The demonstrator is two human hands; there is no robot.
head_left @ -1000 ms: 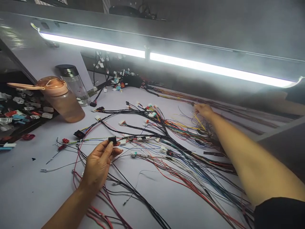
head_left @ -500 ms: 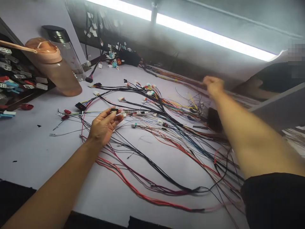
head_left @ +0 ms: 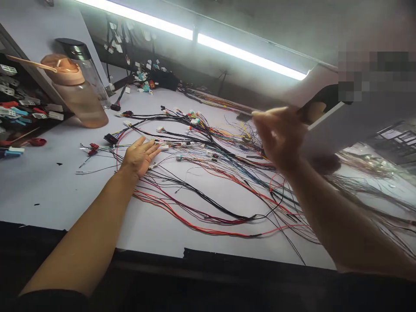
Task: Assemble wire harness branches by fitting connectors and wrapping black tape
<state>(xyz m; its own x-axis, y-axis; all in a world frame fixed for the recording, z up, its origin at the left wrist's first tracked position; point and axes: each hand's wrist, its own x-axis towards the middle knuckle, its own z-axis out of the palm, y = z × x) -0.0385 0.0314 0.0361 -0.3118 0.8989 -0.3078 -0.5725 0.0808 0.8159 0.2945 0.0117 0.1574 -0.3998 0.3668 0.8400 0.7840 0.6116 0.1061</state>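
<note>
My left hand (head_left: 140,157) rests over the wiring harness with its fingers stretched out and nothing gripped. Right by its fingertips lie small white connectors (head_left: 165,147) on the dark wire branches. A black connector (head_left: 111,138) and red connectors (head_left: 93,148) sit to its left. My right hand (head_left: 281,134) is raised above the right side of the harness, blurred, its fingers curled into a pinch; whatever is between them cannot be made out. Black wires (head_left: 208,198) and red wires (head_left: 201,228) of the harness spread over the white table (head_left: 156,242).
A peach-lidded bottle (head_left: 78,99) and a clear bottle (head_left: 92,73) stand at the left, beside a rack of connectors (head_left: 27,104). Bundled wires (head_left: 211,100) lie along the back. A person's blurred hand (head_left: 325,164) shows at the right, near a pale panel (head_left: 357,117).
My left hand has let go of a small black piece and its fingers have straightened. My right hand has come back toward me from the far edge. The view has turned right.
</note>
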